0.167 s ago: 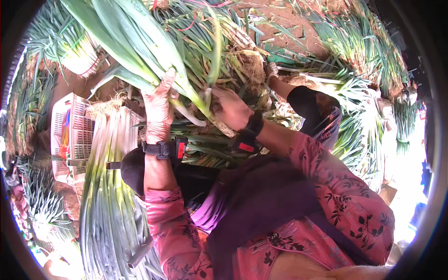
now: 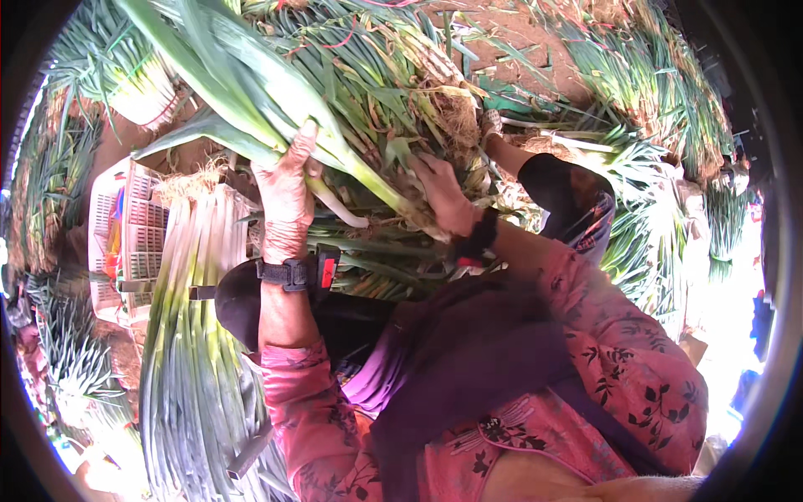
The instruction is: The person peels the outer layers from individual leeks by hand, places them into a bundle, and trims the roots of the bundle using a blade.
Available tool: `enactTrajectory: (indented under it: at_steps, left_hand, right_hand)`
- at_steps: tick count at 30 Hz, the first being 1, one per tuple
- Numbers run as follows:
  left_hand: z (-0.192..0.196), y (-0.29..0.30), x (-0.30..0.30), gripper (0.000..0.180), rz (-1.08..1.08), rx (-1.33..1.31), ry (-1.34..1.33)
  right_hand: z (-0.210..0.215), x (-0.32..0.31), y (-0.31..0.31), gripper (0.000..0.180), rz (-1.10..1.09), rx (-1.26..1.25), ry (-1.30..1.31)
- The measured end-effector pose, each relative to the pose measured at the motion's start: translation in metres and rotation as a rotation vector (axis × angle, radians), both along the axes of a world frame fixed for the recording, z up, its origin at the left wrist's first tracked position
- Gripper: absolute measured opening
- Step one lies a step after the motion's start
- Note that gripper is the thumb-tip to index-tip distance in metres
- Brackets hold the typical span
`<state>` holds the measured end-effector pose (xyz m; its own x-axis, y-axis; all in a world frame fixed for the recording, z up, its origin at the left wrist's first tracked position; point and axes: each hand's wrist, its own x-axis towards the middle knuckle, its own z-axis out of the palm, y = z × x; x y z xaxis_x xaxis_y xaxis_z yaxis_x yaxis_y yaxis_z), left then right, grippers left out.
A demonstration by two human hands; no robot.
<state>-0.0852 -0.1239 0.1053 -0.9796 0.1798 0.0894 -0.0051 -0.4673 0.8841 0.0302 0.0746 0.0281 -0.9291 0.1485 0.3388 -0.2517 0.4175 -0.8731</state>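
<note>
My left hand (image 2: 286,188) is closed round a couple of leeks (image 2: 280,92). Their broad green leaves reach up to the far left, and their pale stems slant down to the right. Beside the rooted end of the thicker stem is my right hand (image 2: 445,199), fingers stretched out and loosely apart. A torn strip of leaf (image 2: 396,152) is next to its fingertips, apparently loose. Beyond both hands lies a heap of untrimmed leeks (image 2: 368,92) with dry roots. Left of my knee, a row of cleaned leeks (image 2: 196,276) lies with roots pointing away.
A white plastic crate (image 2: 146,230) with coloured things inside stands at the left. Tied leek bundles (image 2: 138,88) sit far left, and more leeks (image 2: 644,92) lie at the far right. My bent leg and foot (image 2: 506,146) extend beyond my right hand. Leaf scraps litter the soil (image 2: 535,58).
My right hand has moved slightly right and its fingers have spread. The long leaf strip that stood up from it has dropped to beside the fingertips. My left hand keeps its hold on the leeks.
</note>
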Motion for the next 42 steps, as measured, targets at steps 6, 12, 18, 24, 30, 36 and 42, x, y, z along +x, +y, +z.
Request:
enactTrajectory:
  at_steps: [6,12,18,24,30,36,42]
  left_hand:
    - [0.026,-0.035,-0.035,0.025,0.276,-0.018,-0.011]
    - [0.012,-0.017,-0.037,0.026,0.341,-0.156,-0.085]
    - [-0.012,0.005,-0.035,0.025,0.316,-0.114,-0.101]
    - [-0.002,-0.008,-0.031,0.019,-0.154,0.154,-0.1]
    - [-0.003,-0.005,-0.029,0.022,0.005,0.007,-0.213]
    - [-0.006,0.005,-0.024,0.022,-0.056,-0.052,-0.148]
    - [-0.007,0.007,-0.018,0.03,-0.115,-0.022,-0.155]
  right_hand:
    - [-0.11,0.069,0.124,0.016,0.425,0.929,-0.609]
    - [-0.018,-0.043,0.061,0.018,0.027,0.466,0.072]
    - [0.055,-0.082,-0.068,0.042,0.118,0.468,0.129]
    - [0.061,-0.095,-0.05,0.025,0.468,-0.458,-0.242]
    - [0.039,-0.09,-0.038,0.045,0.462,-0.745,-0.434]
    - [0.053,-0.092,-0.033,0.04,0.451,-0.701,-0.498]
    - [0.049,-0.087,-0.029,0.027,0.429,-0.921,-0.562]
